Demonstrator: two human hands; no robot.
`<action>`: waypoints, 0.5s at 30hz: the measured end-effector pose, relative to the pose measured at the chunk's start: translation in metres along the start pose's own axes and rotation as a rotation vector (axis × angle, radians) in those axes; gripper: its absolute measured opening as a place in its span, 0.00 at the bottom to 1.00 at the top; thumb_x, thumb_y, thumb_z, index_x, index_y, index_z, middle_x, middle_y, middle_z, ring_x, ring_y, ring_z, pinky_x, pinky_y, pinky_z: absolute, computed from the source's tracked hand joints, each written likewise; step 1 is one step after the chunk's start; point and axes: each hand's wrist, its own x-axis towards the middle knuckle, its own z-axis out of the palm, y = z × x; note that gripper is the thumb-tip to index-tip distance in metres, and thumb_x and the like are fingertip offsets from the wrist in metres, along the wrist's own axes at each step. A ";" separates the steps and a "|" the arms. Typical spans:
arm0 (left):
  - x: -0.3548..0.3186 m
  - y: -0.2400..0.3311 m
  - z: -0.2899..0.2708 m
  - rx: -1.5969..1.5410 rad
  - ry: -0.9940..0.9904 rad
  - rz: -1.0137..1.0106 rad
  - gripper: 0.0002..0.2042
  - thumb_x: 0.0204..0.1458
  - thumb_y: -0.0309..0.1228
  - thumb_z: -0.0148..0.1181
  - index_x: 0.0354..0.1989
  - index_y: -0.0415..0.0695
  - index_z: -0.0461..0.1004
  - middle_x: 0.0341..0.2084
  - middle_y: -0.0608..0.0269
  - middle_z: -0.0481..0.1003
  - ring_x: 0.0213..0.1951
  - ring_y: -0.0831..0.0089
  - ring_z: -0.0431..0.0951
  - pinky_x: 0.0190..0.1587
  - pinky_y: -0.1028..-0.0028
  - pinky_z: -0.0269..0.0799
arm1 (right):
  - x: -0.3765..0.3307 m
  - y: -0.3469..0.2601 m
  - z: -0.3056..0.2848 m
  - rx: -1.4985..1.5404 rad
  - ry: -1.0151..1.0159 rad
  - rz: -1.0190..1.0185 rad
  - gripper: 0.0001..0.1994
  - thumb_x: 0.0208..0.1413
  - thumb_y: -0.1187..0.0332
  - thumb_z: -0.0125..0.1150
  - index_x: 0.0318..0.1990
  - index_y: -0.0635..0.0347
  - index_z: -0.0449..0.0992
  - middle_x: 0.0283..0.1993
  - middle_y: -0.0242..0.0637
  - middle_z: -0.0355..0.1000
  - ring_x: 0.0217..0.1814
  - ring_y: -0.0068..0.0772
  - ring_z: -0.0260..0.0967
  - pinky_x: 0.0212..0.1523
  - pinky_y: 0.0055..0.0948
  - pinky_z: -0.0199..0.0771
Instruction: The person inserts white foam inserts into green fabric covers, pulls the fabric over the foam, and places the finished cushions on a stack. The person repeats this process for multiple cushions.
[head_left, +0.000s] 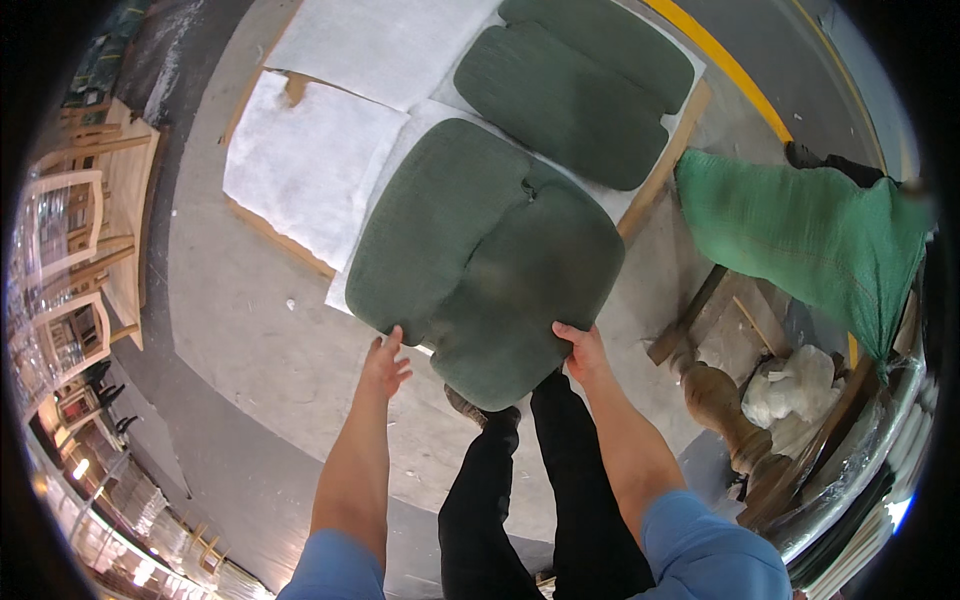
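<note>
A dark green seat cushion [530, 290] tilts toward me, and my right hand [583, 352] grips its near right edge, thumb on top. It overlaps another dark green seat cushion [425, 215], which lies on white padding. My left hand [385, 367] is at that second cushion's near edge, its fingers spread and one fingertip against the rim. Farther back, two more green cushions [560, 105] lie overlapped on the padding. The underside of the held cushion is hidden.
White padding sheets [310, 155] cover a low wooden platform [280, 240]. Right of it are a green woven sack [800, 220], a turned wooden post [720, 400] and a crumpled plastic bag [795, 385]. Wooden chair frames [70, 240] stand at the left. A yellow floor line [730, 60] curves behind.
</note>
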 end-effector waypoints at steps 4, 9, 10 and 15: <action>0.028 0.017 -0.002 -0.171 -0.107 0.079 0.44 0.58 0.56 0.71 0.75 0.49 0.54 0.65 0.52 0.71 0.56 0.48 0.76 0.54 0.45 0.74 | 0.007 -0.001 0.010 0.035 -0.124 0.012 0.38 0.49 0.75 0.79 0.68 0.64 0.66 0.63 0.44 0.74 0.64 0.46 0.73 0.66 0.47 0.74; 0.032 0.020 0.023 -0.165 -0.081 0.109 0.36 0.62 0.53 0.68 0.70 0.46 0.60 0.58 0.51 0.75 0.45 0.52 0.82 0.44 0.52 0.80 | 0.039 -0.014 0.009 -0.053 0.026 0.010 0.37 0.52 0.77 0.77 0.69 0.66 0.65 0.64 0.47 0.74 0.64 0.47 0.74 0.65 0.50 0.75; 0.029 0.016 0.026 -0.160 -0.069 0.123 0.36 0.62 0.53 0.67 0.69 0.45 0.60 0.57 0.52 0.75 0.43 0.52 0.82 0.43 0.54 0.81 | 0.040 -0.014 0.009 -0.055 0.060 0.036 0.36 0.53 0.79 0.75 0.69 0.67 0.64 0.64 0.49 0.74 0.64 0.49 0.74 0.65 0.52 0.76; 0.023 0.004 0.020 -0.174 0.052 0.174 0.35 0.63 0.54 0.66 0.67 0.44 0.59 0.55 0.52 0.75 0.39 0.56 0.83 0.38 0.58 0.84 | 0.036 -0.006 0.000 -0.118 0.059 0.072 0.35 0.54 0.75 0.76 0.69 0.64 0.65 0.64 0.46 0.74 0.64 0.47 0.74 0.64 0.51 0.76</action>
